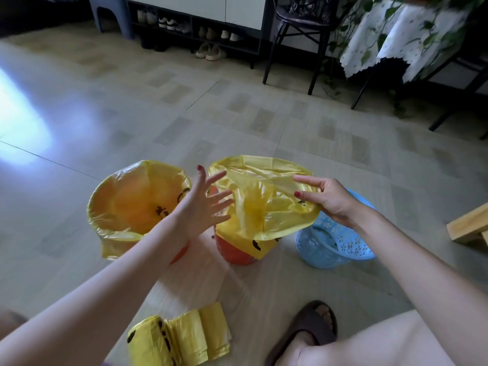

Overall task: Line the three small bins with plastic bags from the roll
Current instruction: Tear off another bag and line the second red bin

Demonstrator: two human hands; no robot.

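Three small bins stand on the floor. The left orange bin point(182, 253) wears a yellow bag point(126, 204) folded over its rim. Over the middle orange bin point(233, 250) a second yellow bag point(264, 204) is spread wide, part of it draped down the bin's front. My right hand point(324, 196) pinches that bag's right edge. My left hand point(203, 204), fingers spread, hovers at the bag's left edge and holds nothing. The blue perforated bin point(332, 244) on the right has no bag. The yellow bag roll point(177, 336) lies on the floor near me.
My sandalled foot point(309, 328) rests near the roll. A wooden stool corner point(467, 228) sits at the right. A black chair point(298, 40), a cloth-covered table point(401, 38) with plants and a shoe rack point(200, 27) stand at the back.
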